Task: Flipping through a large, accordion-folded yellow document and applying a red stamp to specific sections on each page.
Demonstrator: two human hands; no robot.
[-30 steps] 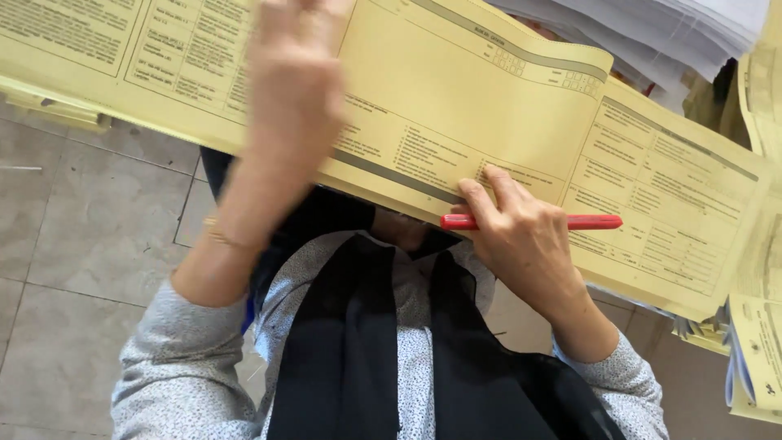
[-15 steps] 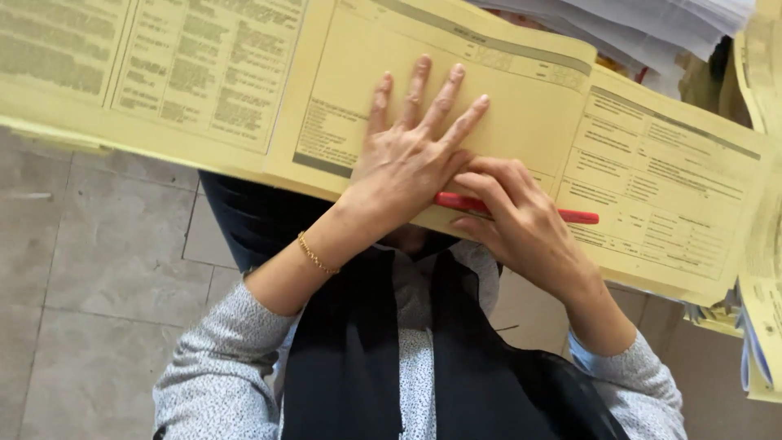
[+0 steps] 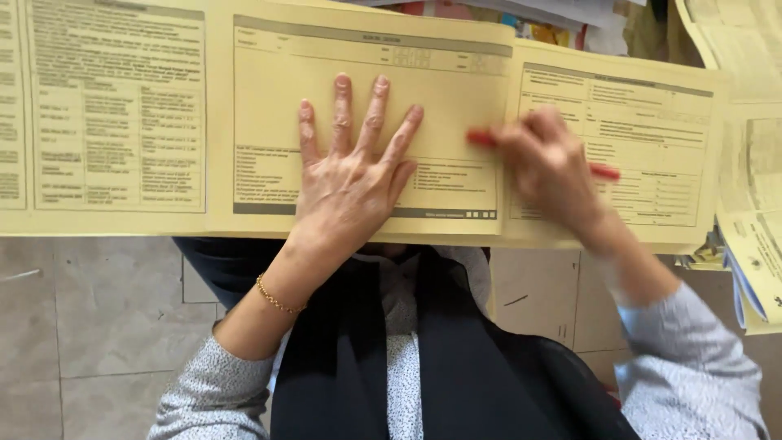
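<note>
A wide yellow printed form (image 3: pixel 358 122) lies unfolded across the person's lap, above a grey tiled floor (image 3: pixel 90 326). More yellow sheets (image 3: pixel 753 187) are stacked at the right edge.

The wide yellow printed paper form (image 3: pixel 122 122) lies bare left of the flat left hand (image 3: pixel 352 175); the right hand (image 3: pixel 547 167) blocks its right panel; stacked yellow papers (image 3: pixel 753 204) close off the right edge.

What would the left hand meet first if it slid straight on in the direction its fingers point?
The left hand lies flat on the yellow form, fingers pointing to its top edge. It would cross only the sheet itself, then probably reach the loose papers beyond that edge; depth there is unclear.
</note>
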